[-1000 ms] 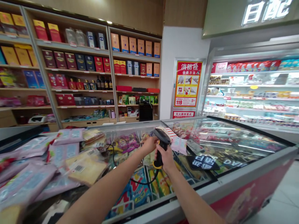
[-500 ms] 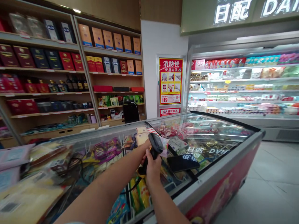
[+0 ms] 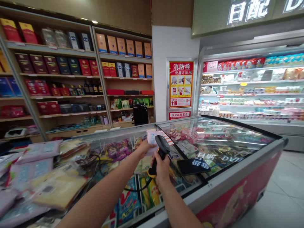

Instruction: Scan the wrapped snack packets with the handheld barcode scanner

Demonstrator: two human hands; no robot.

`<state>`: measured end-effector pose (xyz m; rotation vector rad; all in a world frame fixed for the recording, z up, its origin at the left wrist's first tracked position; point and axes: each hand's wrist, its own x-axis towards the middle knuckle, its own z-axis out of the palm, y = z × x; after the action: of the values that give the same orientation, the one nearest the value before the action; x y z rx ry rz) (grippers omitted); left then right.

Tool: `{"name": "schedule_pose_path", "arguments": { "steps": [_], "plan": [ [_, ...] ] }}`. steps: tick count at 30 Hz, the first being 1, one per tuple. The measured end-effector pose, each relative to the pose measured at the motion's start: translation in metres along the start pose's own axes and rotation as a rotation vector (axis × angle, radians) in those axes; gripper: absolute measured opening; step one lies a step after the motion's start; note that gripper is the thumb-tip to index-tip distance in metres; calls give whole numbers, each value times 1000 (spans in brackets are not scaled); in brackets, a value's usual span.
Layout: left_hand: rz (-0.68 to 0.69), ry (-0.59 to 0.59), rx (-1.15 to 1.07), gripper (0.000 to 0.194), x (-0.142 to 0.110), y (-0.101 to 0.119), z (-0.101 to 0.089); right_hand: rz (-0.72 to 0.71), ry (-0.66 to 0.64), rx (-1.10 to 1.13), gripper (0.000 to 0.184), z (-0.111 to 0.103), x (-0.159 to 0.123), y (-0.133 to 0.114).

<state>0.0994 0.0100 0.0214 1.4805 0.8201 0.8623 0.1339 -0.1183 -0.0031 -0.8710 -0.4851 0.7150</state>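
Observation:
My right hand point(image 3: 162, 165) is wrapped round the handle of a black and yellow barcode scanner point(image 3: 162, 146), its head tilted upward. Just left of the scanner, my left hand point(image 3: 143, 148) grips a pale pink plastic packet point(image 3: 152, 138) by its near left side. The packet stands behind the scanner head, which covers part of it. A dark cable point(image 3: 142, 189) hangs from the scanner's handle in a loop over the freezer glass. Both hands are above the glass-topped chest freezer point(image 3: 190, 202).
A dark phone point(image 3: 193, 166) lies on the glass to the right. Packets of flat yellowish food point(image 3: 59, 190) and pink packets point(image 3: 35, 171) are heaped at left. Shelves of boxed goods point(image 3: 68, 76) stand behind, a lit refrigerated display point(image 3: 251, 91) at back right.
The view has swung left, showing more of the heaped packets. My left hand has come out from behind the scanner, and the pink packet now stands upright beside the scanner head.

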Motion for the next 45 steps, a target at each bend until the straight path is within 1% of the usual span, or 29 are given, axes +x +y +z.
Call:
{"name": "schedule_pose_path", "arguments": {
  "steps": [2,4,6,8,11,15,19,26,29,34,40,45],
  "plan": [
    [-28,50,-46,36,-14,3,-34,22,-28,8,49,1,-1,-2],
    [-30,110,-106,38,-32,1,-67,61,-64,-8,48,4,1,-5],
    [-16,153,-141,41,-48,-6,-93,108,-124,-53,48,10,6,-8],
    [18,209,-127,44,-57,-15,-109,157,-222,-114,48,18,12,-9],
    [83,300,-74,44,-61,-26,-122,219,-380,-195,49,29,17,-6],
    [125,347,-40,40,-60,-32,-129,234,-484,-260,42,32,10,0],
    [148,360,-22,41,-59,-35,-128,263,-569,-335,35,27,3,2],
    [215,342,-7,43,-54,-47,-122,273,-612,-360,36,25,3,4],
    [226,336,-9,43,-54,-49,-121,275,-598,-378,36,25,3,5],
    [224,356,-39,41,-55,-50,-120,278,-577,-391,38,24,3,4],
    [207,373,-80,44,-54,-49,-118,286,-605,-395,41,22,6,7],
    [192,380,-79,40,-57,-45,-116,278,-606,-390,40,22,6,9]
  ]
}}
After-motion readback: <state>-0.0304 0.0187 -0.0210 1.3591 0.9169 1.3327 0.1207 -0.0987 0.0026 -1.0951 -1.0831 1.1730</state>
